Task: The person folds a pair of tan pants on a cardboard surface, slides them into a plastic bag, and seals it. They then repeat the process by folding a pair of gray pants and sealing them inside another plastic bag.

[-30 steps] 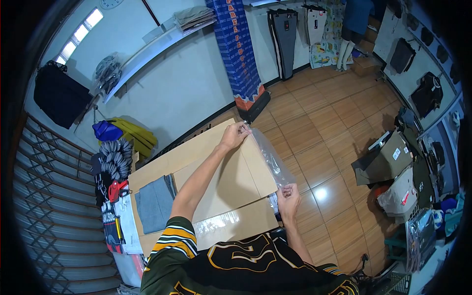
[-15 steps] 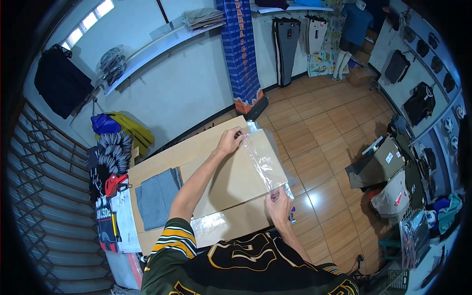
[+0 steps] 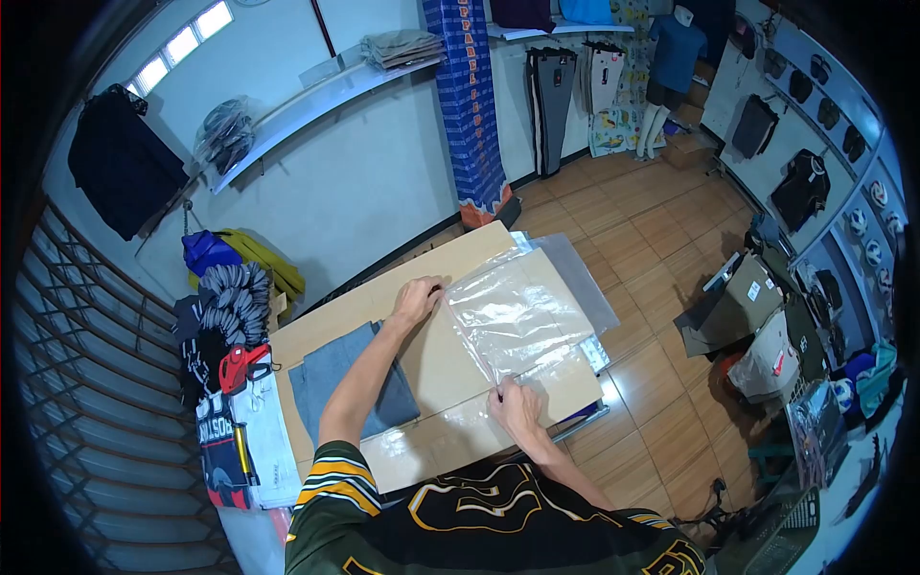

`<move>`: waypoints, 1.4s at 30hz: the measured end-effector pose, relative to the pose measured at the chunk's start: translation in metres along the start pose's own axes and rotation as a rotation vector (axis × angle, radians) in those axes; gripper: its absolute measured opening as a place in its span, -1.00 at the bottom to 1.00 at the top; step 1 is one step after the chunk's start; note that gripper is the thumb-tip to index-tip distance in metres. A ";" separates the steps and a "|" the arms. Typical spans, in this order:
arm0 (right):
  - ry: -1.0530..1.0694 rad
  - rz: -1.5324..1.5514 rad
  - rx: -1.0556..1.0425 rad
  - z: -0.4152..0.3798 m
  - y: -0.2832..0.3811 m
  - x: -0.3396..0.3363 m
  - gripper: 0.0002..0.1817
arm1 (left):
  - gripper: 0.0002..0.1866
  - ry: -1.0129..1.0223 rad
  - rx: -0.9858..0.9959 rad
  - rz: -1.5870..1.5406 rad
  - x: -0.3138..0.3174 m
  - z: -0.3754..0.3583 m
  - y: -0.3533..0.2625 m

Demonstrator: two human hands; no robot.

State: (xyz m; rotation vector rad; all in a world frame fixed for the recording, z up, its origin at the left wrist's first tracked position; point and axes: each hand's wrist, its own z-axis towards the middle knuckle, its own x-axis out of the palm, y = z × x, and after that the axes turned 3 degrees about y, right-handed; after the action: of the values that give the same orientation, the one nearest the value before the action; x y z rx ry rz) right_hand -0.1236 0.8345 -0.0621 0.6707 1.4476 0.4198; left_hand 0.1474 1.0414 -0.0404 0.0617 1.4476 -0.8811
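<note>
A clear plastic bag [image 3: 513,311] covers the right part of a tan cardboard sheet [image 3: 441,353]. At the bag's far left corner, my left hand [image 3: 419,299] is closed in a pinch on its edge. Nearer my body, my right hand [image 3: 517,406] pinches the other corner of that same edge. Left of the bag lies a folded grey garment [image 3: 331,388], partly hidden under my left forearm. Another clear plastic sheet [image 3: 583,283] sticks out past the right end of the cardboard.
On the left end of the table are a red tool [image 3: 244,366], grey bundled items [image 3: 235,297] and printed clothing [image 3: 222,460]. A patterned pillar [image 3: 470,115] stands beyond the table. Cardboard boxes [image 3: 743,299] and a green crate [image 3: 781,532] stand on the right.
Both hands have drawn the bag's edge leftward, so the bag now spreads over more of the cardboard. The camera view has shifted slightly.
</note>
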 end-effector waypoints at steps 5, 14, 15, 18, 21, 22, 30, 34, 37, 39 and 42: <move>0.015 -0.007 0.006 -0.016 0.027 0.017 -0.73 | -0.83 -0.009 0.037 0.048 -0.012 -0.028 0.020; -0.064 0.003 0.011 -0.041 0.058 0.050 -0.73 | -0.75 -0.073 -0.021 0.111 -0.021 -0.056 0.031; -0.071 0.001 0.012 -0.042 0.059 0.052 -0.73 | -0.74 -0.075 -0.025 0.117 -0.021 -0.059 0.031; -0.087 -0.016 -0.008 -0.043 0.058 0.055 -0.73 | -0.66 -0.023 -0.074 -0.020 -0.027 -0.065 0.031; -0.074 -0.052 0.018 -0.040 0.063 0.050 -0.74 | -0.56 -0.112 0.048 -0.014 -0.043 -0.078 0.024; -0.075 -0.057 0.023 -0.038 0.066 0.048 -0.75 | -0.52 -0.167 0.117 0.027 -0.051 -0.086 0.019; -0.134 -0.021 -0.136 0.006 0.076 0.055 -0.75 | -0.40 -0.122 -0.073 0.005 -0.096 -0.190 0.025; -0.183 -0.082 -0.225 0.036 0.079 0.065 -0.79 | -0.13 -0.012 -0.189 0.121 -0.084 -0.230 0.035; -0.170 -0.100 -0.251 0.055 0.083 0.068 -0.82 | 0.03 0.047 -0.205 0.175 -0.060 -0.237 0.046; -0.173 -0.110 -0.257 0.063 0.087 0.065 -0.82 | 0.05 0.042 -0.176 0.206 -0.053 -0.233 0.038; -0.181 -0.127 -0.241 0.067 0.092 0.059 -0.81 | 0.04 0.093 -0.117 0.226 -0.049 -0.221 0.028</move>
State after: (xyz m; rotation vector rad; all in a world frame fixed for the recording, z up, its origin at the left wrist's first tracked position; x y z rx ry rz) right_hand -0.0398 0.9305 -0.0488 0.4099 1.2363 0.4150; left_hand -0.0139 1.2029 -0.0508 0.1774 1.5424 -0.6150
